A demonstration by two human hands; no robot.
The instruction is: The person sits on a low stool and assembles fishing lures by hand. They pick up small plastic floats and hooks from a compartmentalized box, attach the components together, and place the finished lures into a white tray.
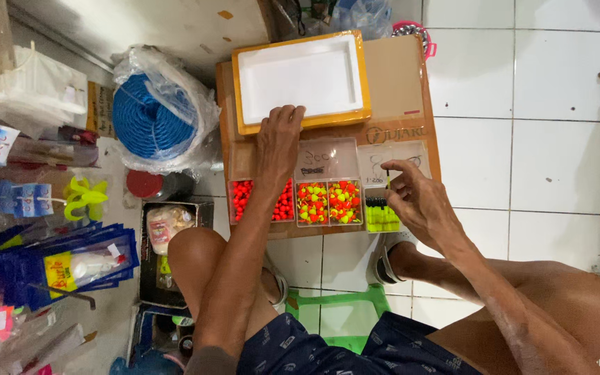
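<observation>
Head view: the left hand [279, 142] lies flat, fingers [287, 114] spread and loose, their tips touching the near edge of the orange-rimmed white foam tray [300, 76] — gripping nothing. The right hand [414, 198] pinches a thin yellow-green fishing float [387, 179] between thumb and forefinger, other fingers curled, above a clear box of yellow floats [381, 217], beside compartments of red and yellow beads [328, 203] on the cardboard table [397, 83].

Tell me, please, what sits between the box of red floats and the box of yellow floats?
In the head view, a clear divided box of yellow-and-orange floats sits between the red floats and yellow floats.
</observation>
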